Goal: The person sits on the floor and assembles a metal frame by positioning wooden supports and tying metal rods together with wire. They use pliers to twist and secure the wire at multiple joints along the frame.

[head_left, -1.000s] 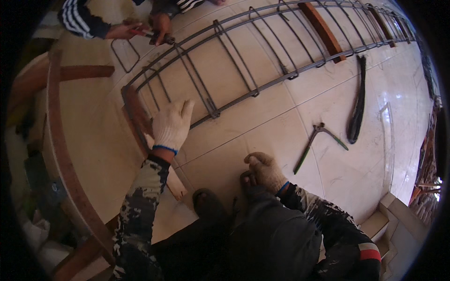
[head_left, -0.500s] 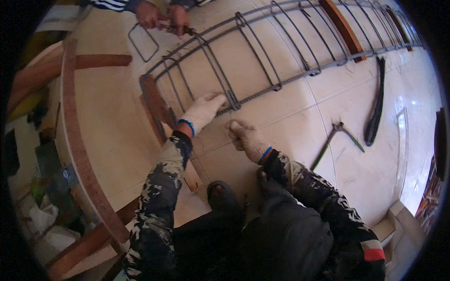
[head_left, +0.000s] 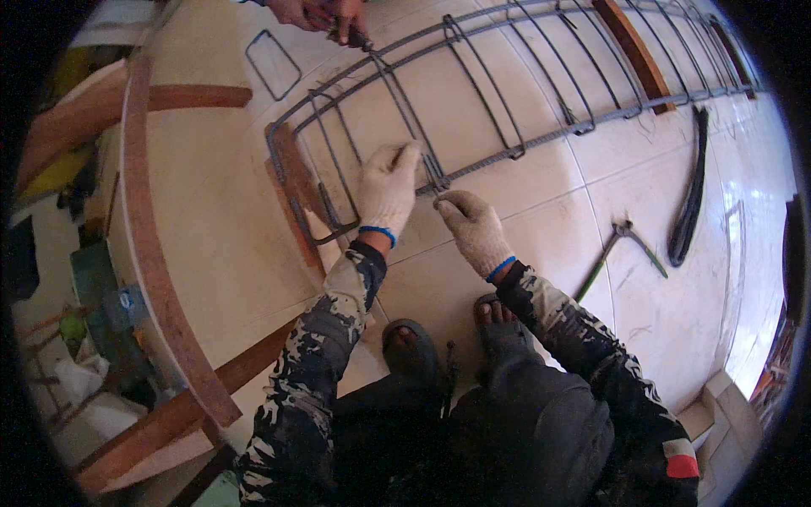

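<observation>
A long rebar cage of ribbed bars with bent stirrups runs from the middle toward the upper right. My left hand, in a whitish knit glove, is closed in a pinch over the near bar, just left of a stirrup. Closed as well, my right hand has its fingertips just below the corner where that stirrup meets the near bar. Whatever is between the fingers of either hand is too small to make out. A wooden block supports the cage's left end.
Another person's hands work with a tool at the far bar. A loose rectangular stirrup lies nearby. Green-handled pincers and a black wire bundle rest on the tiles at right. A wooden frame stands at left.
My left hand has risen from the near bar and moved slightly right. My right hand has come up closer to the stirrup corner. The view has shifted a little.
</observation>
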Demonstrator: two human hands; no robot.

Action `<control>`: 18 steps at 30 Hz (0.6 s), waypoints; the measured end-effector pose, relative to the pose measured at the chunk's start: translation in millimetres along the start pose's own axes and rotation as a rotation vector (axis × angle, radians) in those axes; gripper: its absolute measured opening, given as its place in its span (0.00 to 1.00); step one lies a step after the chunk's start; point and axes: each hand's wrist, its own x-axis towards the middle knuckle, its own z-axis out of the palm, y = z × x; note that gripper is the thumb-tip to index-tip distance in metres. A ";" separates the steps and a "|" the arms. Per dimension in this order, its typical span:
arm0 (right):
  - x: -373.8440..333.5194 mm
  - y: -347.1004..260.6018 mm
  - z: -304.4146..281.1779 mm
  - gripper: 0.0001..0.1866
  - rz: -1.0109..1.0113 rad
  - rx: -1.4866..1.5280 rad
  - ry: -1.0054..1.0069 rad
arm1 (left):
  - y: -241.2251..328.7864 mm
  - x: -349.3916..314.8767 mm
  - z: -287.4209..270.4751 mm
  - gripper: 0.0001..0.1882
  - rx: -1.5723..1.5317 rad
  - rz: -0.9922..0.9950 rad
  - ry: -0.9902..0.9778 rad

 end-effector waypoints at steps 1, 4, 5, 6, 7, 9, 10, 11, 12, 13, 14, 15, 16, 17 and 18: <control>-1.9 -3.6 -0.7 0.16 -0.009 -0.002 0.005 | -1.3 -0.6 -1.8 0.19 -0.014 0.012 -0.035; -6.3 -2.2 -0.3 0.16 0.094 -0.038 0.035 | 10.9 -7.8 -3.3 0.19 -0.001 0.004 -0.114; -6.7 -1.2 -0.8 0.16 0.065 -0.042 0.063 | 13.3 -11.5 -0.1 0.18 0.021 0.034 -0.088; -7.5 -0.8 0.5 0.16 0.032 -0.043 0.085 | 14.7 -15.5 1.4 0.18 0.046 0.064 -0.056; -8.3 -0.2 1.1 0.16 0.000 -0.045 0.106 | 15.0 -18.8 3.4 0.17 0.071 0.094 -0.023; -8.6 1.0 0.3 0.15 -0.009 -0.080 0.119 | 5.6 -23.0 8.6 0.18 0.146 0.179 0.080; -8.6 1.2 0.1 0.15 -0.013 -0.097 0.125 | 0.4 -25.1 11.1 0.18 0.183 0.221 0.132; -8.6 1.0 0.4 0.15 -0.019 -0.107 0.130 | -4.8 -27.8 14.1 0.18 0.148 0.208 0.181; -8.5 1.1 0.9 0.15 -0.025 -0.116 0.134 | -6.1 -31.2 17.0 0.19 0.115 0.194 0.230; -8.8 1.3 1.3 0.15 -0.030 -0.124 0.138 | -7.5 -34.4 17.9 0.19 0.082 0.180 0.279; -14.1 2.7 2.1 0.15 0.001 -0.139 0.168 | -9.1 -38.1 15.9 0.19 0.117 0.131 0.214; -23.7 6.1 3.0 0.14 0.032 -0.157 0.204 | -9.0 -41.5 14.0 0.19 0.150 0.084 0.145; -31.9 9.2 3.8 0.14 0.063 -0.174 0.239 | -9.0 -43.2 13.5 0.19 0.182 0.037 0.076; -37.6 12.1 4.3 0.13 0.049 -0.135 0.286 | -9.8 -43.4 15.6 0.18 0.192 0.058 0.107; -43.4 11.3 5.7 0.13 0.032 -0.094 0.323 | -10.7 -45.0 15.8 0.18 0.205 0.075 0.146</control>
